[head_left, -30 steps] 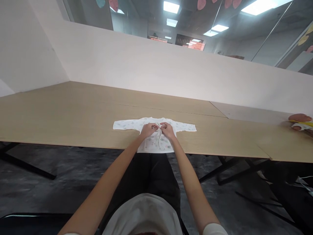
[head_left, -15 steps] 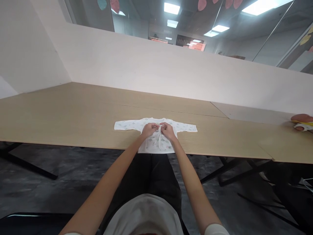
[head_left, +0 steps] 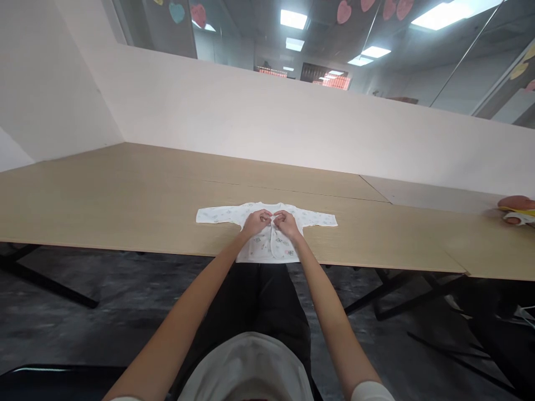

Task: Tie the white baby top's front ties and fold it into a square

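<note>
Head view centres on a printed white baby top (head_left: 267,248), laid flat on a pale wood tabletop (head_left: 104,209), with its long sleeves spread straight out to either side. Its front lies closed, and a white tie strand (head_left: 274,248) hangs loose down the middle. The left hand (head_left: 257,223) and right hand (head_left: 287,224) meet just below the neckline, fingers curled and pinching the ties between them. The fingers hide how the strands cross, and no finished knot can be made out; the flattening of the top looks done, the ties not. The bottom hem sits right at the near table edge (head_left: 125,248), leaving little room on that side, while the wood runs well past both cuffs and back to a pale partition (head_left: 251,111). Near the right end of the table, well apart from the top, lies a pink doll-like figure (head_left: 515,202) with yellow and white on it.
</note>
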`<move>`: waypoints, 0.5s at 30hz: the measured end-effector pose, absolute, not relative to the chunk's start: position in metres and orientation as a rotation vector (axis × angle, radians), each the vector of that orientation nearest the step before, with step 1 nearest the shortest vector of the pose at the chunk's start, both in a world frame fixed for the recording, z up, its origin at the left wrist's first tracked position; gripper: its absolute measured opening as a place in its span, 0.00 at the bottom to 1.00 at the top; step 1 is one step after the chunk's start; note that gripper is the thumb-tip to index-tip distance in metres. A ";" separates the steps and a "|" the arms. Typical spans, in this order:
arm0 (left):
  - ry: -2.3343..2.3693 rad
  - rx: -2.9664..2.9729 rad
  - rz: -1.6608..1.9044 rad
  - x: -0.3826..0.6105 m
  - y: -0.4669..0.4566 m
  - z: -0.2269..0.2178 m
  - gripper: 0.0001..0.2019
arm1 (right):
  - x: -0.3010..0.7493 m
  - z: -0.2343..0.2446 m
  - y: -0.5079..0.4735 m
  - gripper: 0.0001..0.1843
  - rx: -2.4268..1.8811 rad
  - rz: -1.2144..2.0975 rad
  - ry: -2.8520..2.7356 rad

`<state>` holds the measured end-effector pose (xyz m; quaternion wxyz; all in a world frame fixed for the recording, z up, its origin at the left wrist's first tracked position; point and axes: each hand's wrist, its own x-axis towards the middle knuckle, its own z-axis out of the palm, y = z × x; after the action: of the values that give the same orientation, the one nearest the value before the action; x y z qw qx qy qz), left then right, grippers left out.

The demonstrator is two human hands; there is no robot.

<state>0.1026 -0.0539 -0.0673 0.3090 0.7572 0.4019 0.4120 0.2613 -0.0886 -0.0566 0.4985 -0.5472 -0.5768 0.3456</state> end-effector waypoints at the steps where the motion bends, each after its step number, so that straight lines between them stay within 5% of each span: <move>1: 1.063 2.013 1.092 0.103 -0.054 -0.068 0.11 | 0.261 -0.056 -0.089 0.15 -1.324 0.859 -1.373; 15: 1.165 2.023 1.123 0.106 -0.050 -0.072 0.13 | 0.254 -0.043 -0.118 0.07 -1.552 0.599 -1.602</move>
<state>0.1055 -0.0496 -0.0719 0.2722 0.7514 0.4327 0.4172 0.2540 -0.1184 -0.0429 0.4042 -0.6146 -0.6344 0.2374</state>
